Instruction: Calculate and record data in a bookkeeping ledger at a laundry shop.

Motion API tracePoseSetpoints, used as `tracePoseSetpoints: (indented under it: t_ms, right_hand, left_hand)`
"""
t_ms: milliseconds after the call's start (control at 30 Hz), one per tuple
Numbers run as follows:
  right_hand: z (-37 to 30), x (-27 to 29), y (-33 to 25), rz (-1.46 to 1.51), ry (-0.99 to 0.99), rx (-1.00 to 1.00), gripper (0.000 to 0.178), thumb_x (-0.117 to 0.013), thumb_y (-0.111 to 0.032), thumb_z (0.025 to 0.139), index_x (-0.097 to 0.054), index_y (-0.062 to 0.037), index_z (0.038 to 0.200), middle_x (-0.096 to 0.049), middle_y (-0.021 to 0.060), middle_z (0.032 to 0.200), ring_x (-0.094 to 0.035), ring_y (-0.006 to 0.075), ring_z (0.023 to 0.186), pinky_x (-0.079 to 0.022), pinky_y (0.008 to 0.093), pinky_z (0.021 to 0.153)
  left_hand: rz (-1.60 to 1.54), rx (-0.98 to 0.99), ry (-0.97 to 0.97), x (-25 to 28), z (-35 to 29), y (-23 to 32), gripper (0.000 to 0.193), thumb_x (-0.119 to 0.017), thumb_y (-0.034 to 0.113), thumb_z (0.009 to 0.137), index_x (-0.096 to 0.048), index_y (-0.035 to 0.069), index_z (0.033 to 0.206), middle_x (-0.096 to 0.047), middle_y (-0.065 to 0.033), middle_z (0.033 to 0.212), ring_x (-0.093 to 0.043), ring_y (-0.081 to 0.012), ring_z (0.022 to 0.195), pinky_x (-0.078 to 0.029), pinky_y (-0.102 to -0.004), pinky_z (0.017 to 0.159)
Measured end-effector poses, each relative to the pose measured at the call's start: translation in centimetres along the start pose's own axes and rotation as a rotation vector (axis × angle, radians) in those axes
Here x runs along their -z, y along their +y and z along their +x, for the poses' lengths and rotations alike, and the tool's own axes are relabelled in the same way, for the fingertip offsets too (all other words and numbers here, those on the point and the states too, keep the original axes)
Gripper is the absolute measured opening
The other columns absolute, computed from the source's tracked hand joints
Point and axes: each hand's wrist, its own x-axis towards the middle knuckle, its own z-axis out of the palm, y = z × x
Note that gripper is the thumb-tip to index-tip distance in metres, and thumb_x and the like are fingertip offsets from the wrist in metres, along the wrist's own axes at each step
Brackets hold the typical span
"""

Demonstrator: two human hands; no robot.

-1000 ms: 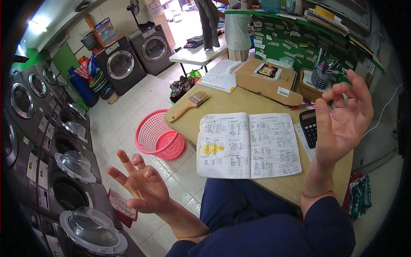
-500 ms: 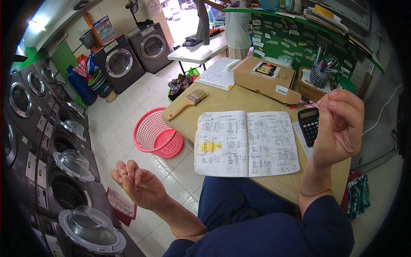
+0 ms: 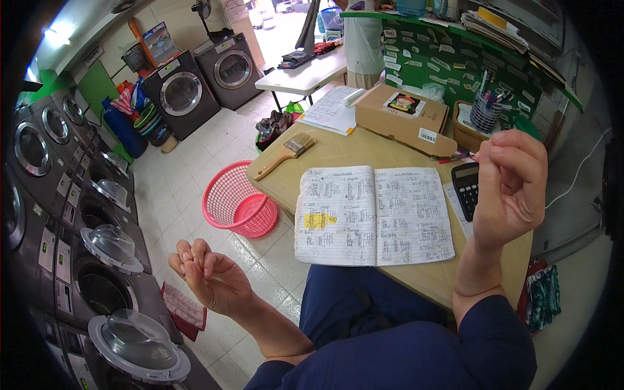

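The person's two hands were up in the air, well apart from each other. The left hand point(image 3: 213, 276) was on the near left, off the side of the table point(image 3: 344, 151), and its fingertips were pinched together with the thumb. The right hand point(image 3: 512, 188) was on the right, and its fingers were bent and bunched at the thumb too.

A notebook point(image 3: 376, 221) lay spread out on the near part of the table, between the hands, with writing on both pages and a yellow patch on the left one. A black calculator point(image 3: 464, 187) was just right of it, partly behind the right hand. A brush point(image 3: 290, 152) lay on the far left side, and a brown box point(image 3: 398, 117) sat farther back. A pink basket point(image 3: 220, 193) stood on the floor point(image 3: 174, 195), left of the table.
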Motion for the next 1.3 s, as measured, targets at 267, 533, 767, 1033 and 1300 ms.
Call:
tracePoseSetpoints:
  t_ms: [267,533,767,1033,1300]
  right_hand:
    - [-0.1,0.0,-0.1,0.015,-0.021,0.014,0.024,-0.059,0.022,0.085,-0.061,0.0029,0.099,-0.06,0.0154,0.112,-0.062,0.0152,0.096,-0.058,0.0257,0.079]
    - [-0.2,-0.2,-0.5,0.056,0.006,-0.047,0.025,-0.064,0.02,0.082,-0.063,0.0013,0.098,-0.061,0.0142,0.108,-0.06,0.0182,0.1,-0.05,0.0271,0.088]
    - [0.1,0.3,-0.3,-0.008,-0.006,-0.013,0.024,-0.059,0.022,0.085,-0.061,0.0025,0.099,-0.059,0.0152,0.113,-0.062,0.0154,0.094,-0.058,0.0265,0.079]
    - [-0.1,0.1,-0.5,0.069,0.041,-0.023,0.028,-0.064,0.02,0.081,-0.063,0.0004,0.101,-0.059,0.0138,0.11,-0.06,0.0182,0.098,-0.05,0.0288,0.087]
    - [1.0,1.2,-0.7,-0.012,-0.202,0.006,0.058,-0.043,-0.05,0.103,-0.065,0.0003,0.084,-0.061,0.014,0.087,-0.06,0.0256,0.083,-0.047,0.0398,0.09]
  left_hand:
    - [0.083,-0.042,0.025,0.1,0.0,-0.2,0.02,-0.057,-0.007,0.095,-0.043,0.006,0.088,-0.047,-0.0063,0.094,-0.052,-0.0082,0.08,-0.06,-0.0151,0.069]
    - [0.005,0.001,-0.006,0.2,-0.4,0.0,0.018,-0.055,-0.01,0.096,-0.044,0.002,0.091,-0.041,-0.0049,0.091,-0.048,-0.012,0.086,-0.056,-0.0172,0.071]
    - [0.007,0.007,-0.003,0.3,-0.6,-0.3,0.018,-0.055,-0.01,0.096,-0.043,0.002,0.091,-0.042,-0.0051,0.091,-0.048,-0.0125,0.086,-0.056,-0.0174,0.071]
    - [0.057,0.006,0.044,-0.1,-0.5,-0.7,0.021,-0.056,-0.007,0.095,-0.041,0.006,0.087,-0.046,-0.0061,0.093,-0.05,-0.0088,0.079,-0.059,-0.0157,0.068]
    - [0.07,0.017,0.056,-0.3,-0.4,-0.8,0.021,-0.054,-0.007,0.096,-0.04,0.007,0.088,-0.045,-0.0063,0.094,-0.047,-0.0082,0.077,-0.054,-0.0144,0.062]
